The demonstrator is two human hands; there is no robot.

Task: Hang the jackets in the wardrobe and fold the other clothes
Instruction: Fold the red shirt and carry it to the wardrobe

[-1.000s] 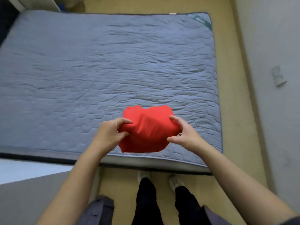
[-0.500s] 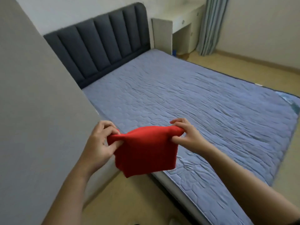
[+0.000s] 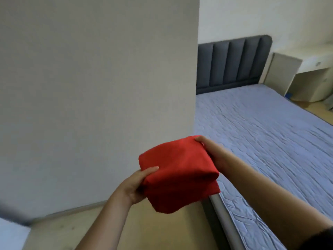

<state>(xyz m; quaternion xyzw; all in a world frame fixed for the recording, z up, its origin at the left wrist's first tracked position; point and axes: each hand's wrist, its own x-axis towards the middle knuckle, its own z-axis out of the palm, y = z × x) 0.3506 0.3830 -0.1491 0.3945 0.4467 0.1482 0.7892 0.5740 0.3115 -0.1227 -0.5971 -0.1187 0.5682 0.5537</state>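
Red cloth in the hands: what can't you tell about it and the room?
Head view, red folded cloth: garment type, folds hide its shape.
Head view, left hand: fingers under the cloth; right hand: partly behind it.
Head view, blue thing under the desk: too small, blurred.
Head view, bed: far corner cut off by the right edge.

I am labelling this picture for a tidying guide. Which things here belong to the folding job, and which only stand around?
Part of the job:
- folded red garment, held in the air
- left hand, gripping its near side
- right hand, gripping its far side

Only standing around:
- bed with blue cover
- dark headboard
- pale desk
- grey wall
- floor
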